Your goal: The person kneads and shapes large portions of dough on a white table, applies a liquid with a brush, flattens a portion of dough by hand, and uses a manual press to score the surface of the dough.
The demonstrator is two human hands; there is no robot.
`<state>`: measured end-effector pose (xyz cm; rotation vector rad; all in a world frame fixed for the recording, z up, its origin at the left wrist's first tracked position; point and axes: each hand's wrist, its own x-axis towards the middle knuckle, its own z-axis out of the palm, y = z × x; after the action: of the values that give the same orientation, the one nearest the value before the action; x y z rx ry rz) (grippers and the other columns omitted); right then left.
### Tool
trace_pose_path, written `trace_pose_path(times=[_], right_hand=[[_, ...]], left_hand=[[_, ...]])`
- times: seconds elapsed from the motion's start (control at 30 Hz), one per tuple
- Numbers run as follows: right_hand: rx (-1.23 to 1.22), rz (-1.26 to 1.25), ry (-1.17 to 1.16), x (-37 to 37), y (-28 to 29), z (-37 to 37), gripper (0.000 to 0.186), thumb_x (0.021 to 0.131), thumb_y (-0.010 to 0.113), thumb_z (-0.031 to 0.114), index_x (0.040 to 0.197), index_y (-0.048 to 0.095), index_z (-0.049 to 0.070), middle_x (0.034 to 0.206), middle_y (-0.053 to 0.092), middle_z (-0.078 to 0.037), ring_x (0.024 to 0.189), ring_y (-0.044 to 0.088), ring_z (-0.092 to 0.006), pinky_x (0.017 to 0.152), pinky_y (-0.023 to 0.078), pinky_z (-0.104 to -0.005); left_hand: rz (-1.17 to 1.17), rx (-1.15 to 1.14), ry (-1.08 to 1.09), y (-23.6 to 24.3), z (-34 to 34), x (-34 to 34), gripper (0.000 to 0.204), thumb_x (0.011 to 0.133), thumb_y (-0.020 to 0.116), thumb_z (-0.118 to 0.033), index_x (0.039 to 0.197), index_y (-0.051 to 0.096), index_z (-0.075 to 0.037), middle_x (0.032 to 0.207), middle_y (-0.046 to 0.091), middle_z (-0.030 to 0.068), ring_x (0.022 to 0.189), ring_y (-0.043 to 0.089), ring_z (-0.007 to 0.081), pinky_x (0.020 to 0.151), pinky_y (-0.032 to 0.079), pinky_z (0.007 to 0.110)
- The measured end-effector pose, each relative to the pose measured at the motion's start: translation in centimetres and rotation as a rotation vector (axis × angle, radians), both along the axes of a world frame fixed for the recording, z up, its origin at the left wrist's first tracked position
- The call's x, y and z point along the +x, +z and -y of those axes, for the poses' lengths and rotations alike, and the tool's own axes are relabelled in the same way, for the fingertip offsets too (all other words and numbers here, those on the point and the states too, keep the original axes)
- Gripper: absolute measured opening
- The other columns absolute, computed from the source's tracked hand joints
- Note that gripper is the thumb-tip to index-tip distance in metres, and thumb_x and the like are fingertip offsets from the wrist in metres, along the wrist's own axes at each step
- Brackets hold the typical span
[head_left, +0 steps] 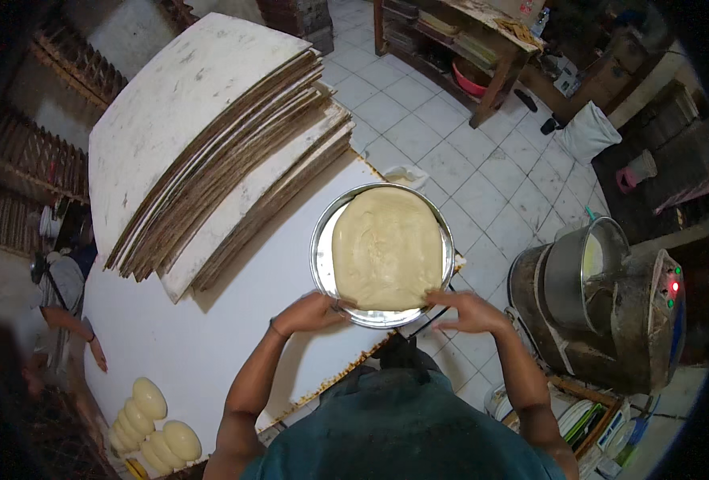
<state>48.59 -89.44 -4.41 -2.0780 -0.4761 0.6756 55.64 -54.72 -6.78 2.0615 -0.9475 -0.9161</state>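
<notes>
At the near edge of the white flour-dusted desk (202, 336) sits a round shiny metal pan (320, 256), and everything else is placed from it. Inside the pan lies a pale yellow, squarish slab of dough (386, 246), filling most of it. The left hand (310, 314) rests at the pan's near-left rim, fingers curled loosely against the metal; the right hand (470, 310) lies at the near-right rim, open and flat, fingertips touching the dough's corner. Neither closes around anything; together they seem to steady the pan from both sides. Beyond the pan to the left, a tall stack of thin brown boards with whitened tops (210, 152) leans across the desk. Far left of the pan lie smooth oval dough pieces (150, 432). Right of the pan, on the tiled floor, stands a grey metal mixer (602, 296).
</notes>
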Motion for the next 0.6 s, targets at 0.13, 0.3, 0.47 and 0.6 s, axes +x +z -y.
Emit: trace_pose_path(times=[0.13, 0.3, 0.47, 0.6], right_hand=[[-0.325, 0.657, -0.359, 10.4, -6.1, -4.7, 0.045, 0.089, 0.053, 0.023, 0.129, 0.046, 0.005, 0.145, 0.027, -0.021, 0.134, 0.025, -0.0374, 0.108, 0.022, -0.0491], [-0.681, 0.656, -0.294, 8.9, -12.7, -9.6, 0.057, 0.094, 0.036, 0.043, 0.143, 0.03, 0.013, 0.15, 0.015, -0.018, 0.139, 0.009, -0.0361, 0.107, 0.007, -0.0603], [-0.612, 0.501, -0.238, 0.3, -10.7, -14.1, 0.06, 0.089, 0.042, 0.049, 0.141, 0.035, 0.019, 0.15, 0.015, -0.018, 0.139, 0.008, -0.0377, 0.106, 0.004, -0.062], [-0.578, 0.565, -0.197, -0.9, -11.6, -16.4, 0.063, 0.088, 0.043, 0.052, 0.142, 0.033, 0.02, 0.151, 0.013, -0.018, 0.139, 0.006, -0.038, 0.106, 0.004, -0.0618]], left_hand=[[0.777, 0.044, 0.444, -5.7, 10.5, 7.1, 0.051, 0.092, 0.044, -0.03, 0.135, 0.039, -0.001, 0.146, 0.029, 0.0146, 0.137, 0.022, 0.0321, 0.11, 0.016, 0.051], [0.754, 0.269, 0.424, -10.1, 9.4, 5.3, 0.06, 0.094, 0.038, -0.035, 0.142, 0.025, -0.001, 0.15, 0.018, 0.0139, 0.139, 0.013, 0.0337, 0.109, 0.01, 0.056], [0.642, 0.424, 0.468, -9.6, 3.7, -4.3, 0.07, 0.09, 0.042, -0.046, 0.143, 0.023, -0.004, 0.151, 0.018, 0.0125, 0.14, 0.012, 0.0332, 0.107, 0.005, 0.061], [0.636, 0.392, 0.493, -8.7, -1.0, -5.1, 0.075, 0.087, 0.046, -0.051, 0.143, 0.026, -0.005, 0.152, 0.012, 0.0116, 0.141, 0.005, 0.0321, 0.108, 0.001, 0.058]])
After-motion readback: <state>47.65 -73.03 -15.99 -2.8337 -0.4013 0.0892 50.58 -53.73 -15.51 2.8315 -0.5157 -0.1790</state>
